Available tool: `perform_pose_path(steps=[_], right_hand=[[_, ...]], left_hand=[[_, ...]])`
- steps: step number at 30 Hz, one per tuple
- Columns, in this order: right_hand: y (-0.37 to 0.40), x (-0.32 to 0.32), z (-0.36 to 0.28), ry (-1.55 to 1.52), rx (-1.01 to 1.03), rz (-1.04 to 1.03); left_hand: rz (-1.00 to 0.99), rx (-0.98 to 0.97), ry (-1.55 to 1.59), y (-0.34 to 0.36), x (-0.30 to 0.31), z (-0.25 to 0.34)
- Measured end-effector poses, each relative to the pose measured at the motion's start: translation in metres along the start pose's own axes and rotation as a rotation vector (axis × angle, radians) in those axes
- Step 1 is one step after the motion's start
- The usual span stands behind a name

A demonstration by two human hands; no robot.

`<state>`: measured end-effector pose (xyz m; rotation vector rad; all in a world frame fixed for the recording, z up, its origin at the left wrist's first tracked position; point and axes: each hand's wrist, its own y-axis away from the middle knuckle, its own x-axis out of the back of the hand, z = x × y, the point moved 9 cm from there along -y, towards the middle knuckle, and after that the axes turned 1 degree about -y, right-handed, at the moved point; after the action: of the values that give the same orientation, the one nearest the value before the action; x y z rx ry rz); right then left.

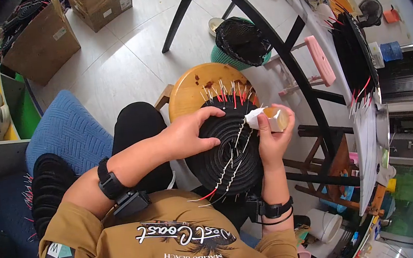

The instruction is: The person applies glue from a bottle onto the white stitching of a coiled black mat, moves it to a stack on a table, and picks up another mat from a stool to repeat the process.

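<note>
A flat round coil of black cord or sleeving [210, 167] rests over my lap and the wooden stool. My left hand [184, 134] lies on its left side, thumb and index finger spread apart on the windings; the other fingers are hidden. A roll of white tape [281, 118] is gripped in my right hand [274, 144] at the coil's upper right. Its loose white end reaches the coil's rim. Twisted white wires [226, 170] run across the coil, ending in a red and a dark tip at the lower left. Red and white wire ends [225, 93] stick up along the far edge.
Beneath the coil stands a round wooden stool [181, 93]. Behind it is a green bin [221, 57] with a black liner. A black-legged table [277, 32] stands right, bearing black coils [354, 54]. Cardboard boxes [42, 51] and a blue chair [67, 128] are left.
</note>
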<state>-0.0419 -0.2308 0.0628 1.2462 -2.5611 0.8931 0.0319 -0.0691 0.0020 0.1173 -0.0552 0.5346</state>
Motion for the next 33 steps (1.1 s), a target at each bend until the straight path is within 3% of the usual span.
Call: perform_pose_path(steps=[14,17,19,22,28,33], right_hand=[[0.003,0.004,0.012,-0.039,-0.01,0.044],[0.004,0.008,0.016,-0.081,-0.059,0.08],[0.004,0.007,0.019,-0.221,-0.224,0.084],[0.003,0.006,0.019,-0.292,-0.261,0.087],[0.004,-0.002,0.014,-0.28,-0.23,0.049],[0.009,0.004,0.026,-0.201,-0.198,0.055]], left_hand=[[0.029,-0.013,-0.045,0.002,0.004,0.006],[-0.013,0.073,-0.031,0.002,0.0,-0.002],[-0.002,-0.012,0.065,0.0,-0.002,-0.005],[-0.001,-0.041,0.033,0.0,-0.002,-0.005],[-0.045,0.065,0.06,0.001,-0.004,-0.005],[-0.018,0.002,0.045,0.001,-0.003,-0.006]])
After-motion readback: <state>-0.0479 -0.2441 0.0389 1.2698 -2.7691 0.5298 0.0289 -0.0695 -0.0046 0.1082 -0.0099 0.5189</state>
